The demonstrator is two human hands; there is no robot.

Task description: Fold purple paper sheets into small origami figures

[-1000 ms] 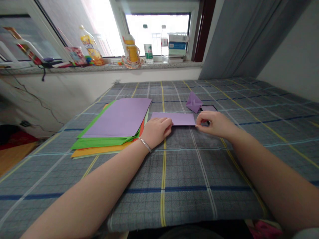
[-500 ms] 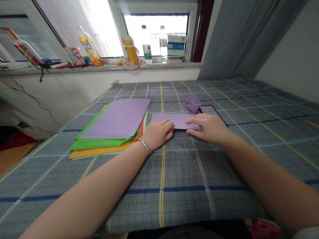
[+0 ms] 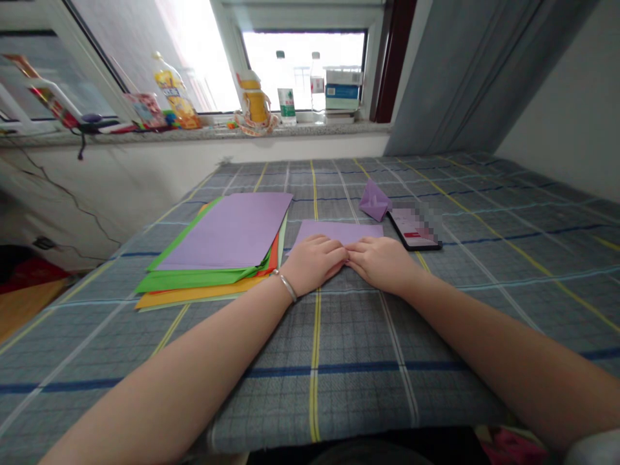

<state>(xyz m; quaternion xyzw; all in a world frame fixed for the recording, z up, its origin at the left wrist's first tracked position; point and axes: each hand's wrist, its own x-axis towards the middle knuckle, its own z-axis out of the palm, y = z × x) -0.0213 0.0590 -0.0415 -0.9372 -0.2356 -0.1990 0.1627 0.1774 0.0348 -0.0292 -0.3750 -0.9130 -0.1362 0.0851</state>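
Observation:
A folded purple paper strip lies on the plaid cloth in front of me. My left hand, with a silver bracelet at the wrist, rests on the strip's near edge, fingers curled and pressing down. My right hand lies beside it, fingertips meeting the left hand's, fingers flat on the same edge. A small folded purple paper shape sits just beyond the strip.
A stack of coloured paper sheets, purple on top over green, red and orange, lies to the left. A phone lies right of the strip. The window sill holds bottles, a box and clutter. A grey curtain hangs at right.
My right hand slid left along the strip's near edge from its right end until it met my left hand. The phone, earlier partly covered by the hand, now shows.

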